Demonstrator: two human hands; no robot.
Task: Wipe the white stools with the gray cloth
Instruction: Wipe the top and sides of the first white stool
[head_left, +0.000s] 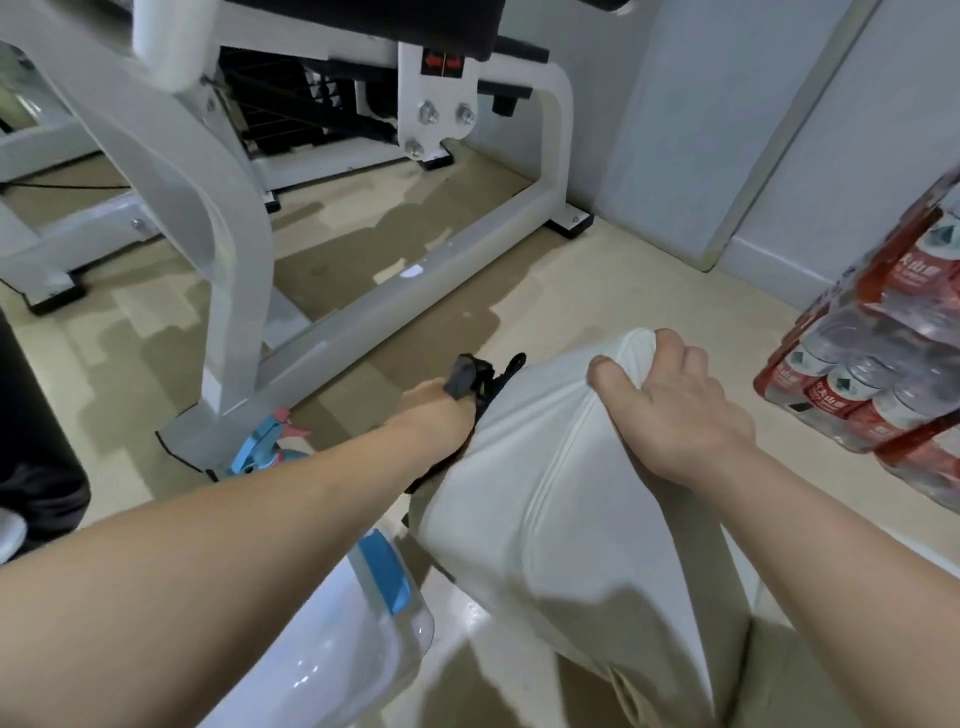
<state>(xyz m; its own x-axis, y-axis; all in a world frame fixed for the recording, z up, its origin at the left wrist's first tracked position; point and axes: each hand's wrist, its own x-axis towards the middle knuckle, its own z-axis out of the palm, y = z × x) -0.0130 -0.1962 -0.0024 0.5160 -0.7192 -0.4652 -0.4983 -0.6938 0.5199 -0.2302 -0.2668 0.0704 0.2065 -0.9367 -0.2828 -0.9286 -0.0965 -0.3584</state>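
- Fingers (691, 358) of the right hand (680, 410) are curled with the thumb, pinching a bunch of white fabric (571, 519) at its top end.
- I cannot tell how the left hand (436, 413) is set: its fingers are hidden behind the fabric's edge.
- A black piece (466, 376) sticks up at the left hand's knuckles. I can't make out what it is, and a dark strip runs down the fabric's left edge below it.
- I count one stool (322, 665), white and glossy, at the bottom left. The left forearm covers part of it and the picture's lower edge cuts it off.
- One blue strip (387, 577) lies across the stool's near rim.
- One spray bottle (265, 449), blue with pink, sits on the floor (597, 270) just beyond the left forearm, which hides its lower part.
- One white machine frame (363, 317) stands ahead, with its top cut off. I see three bolts on its bracket.
- Water packs (872, 374) in red wrap are stacked at the right. At least two show, and the edge clips them.
- I see two hands in all.
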